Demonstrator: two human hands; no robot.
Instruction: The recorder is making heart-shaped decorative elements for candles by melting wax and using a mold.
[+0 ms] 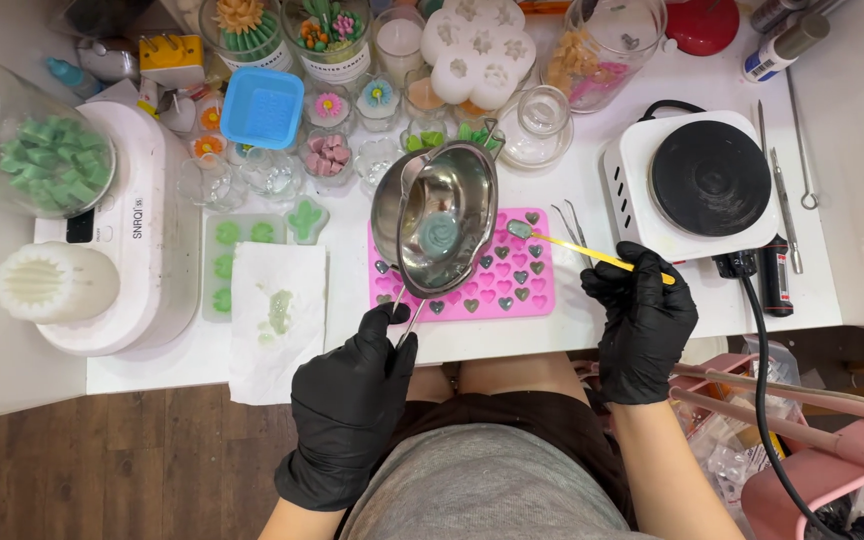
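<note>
left hand grip clenched on steel melting pot handle, tilted over pink heart mould | right hand grip pinches yellow spatula at mould | risk: overtilt floods cavities onto table

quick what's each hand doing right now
Left hand: closed on the handle of the small steel melting pot.
Right hand: closed on the thin yellow spoon.

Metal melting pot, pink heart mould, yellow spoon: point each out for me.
metal melting pot (437,225), head view, inside of the bowl.
pink heart mould (522,280), head view, right part of the tray.
yellow spoon (582,247), head view, middle of the handle.
</note>
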